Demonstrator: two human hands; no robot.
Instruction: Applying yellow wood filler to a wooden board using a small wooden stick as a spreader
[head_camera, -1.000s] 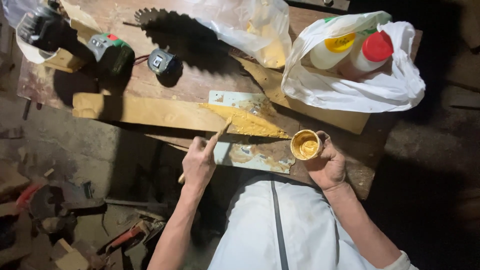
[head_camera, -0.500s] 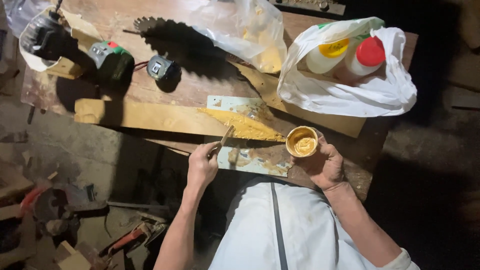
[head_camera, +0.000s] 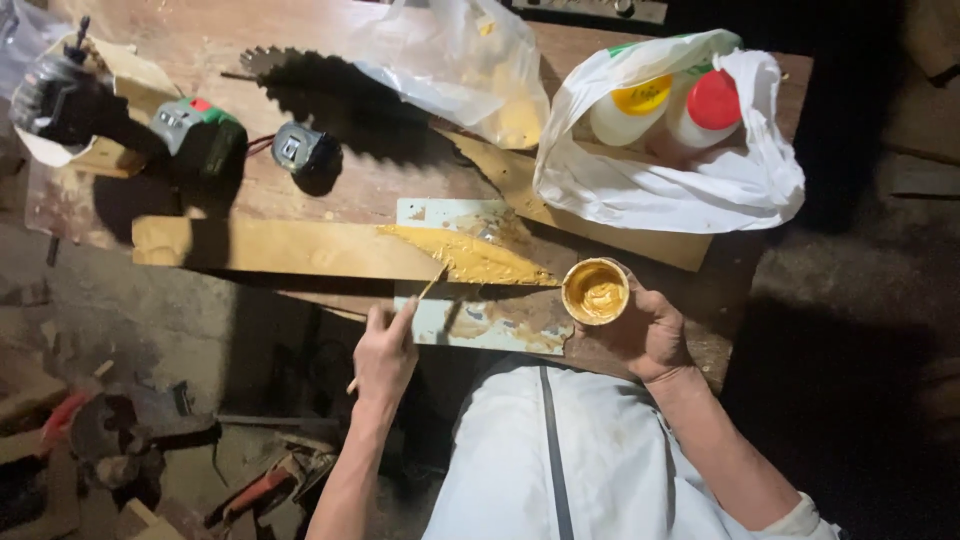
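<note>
- The thin wooden stick (head_camera: 418, 300), light and stiff, lay pinched in the left hand (head_camera: 385, 352), its tip on the yellow-smeared wooden plank (head_camera: 300, 250).
- The right hand (head_camera: 648, 335) gripped a small round cup of thick yellow paste (head_camera: 595, 291), likely slippery, best held around its wall.
- A white plastic bag (head_camera: 690, 180) sat beyond.

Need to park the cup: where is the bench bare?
Bare wood lies between the tape measure, the plank and the saw blade's shadow. The right side is crowded by the white bag; near the cup, the glue-smeared panel.
</note>
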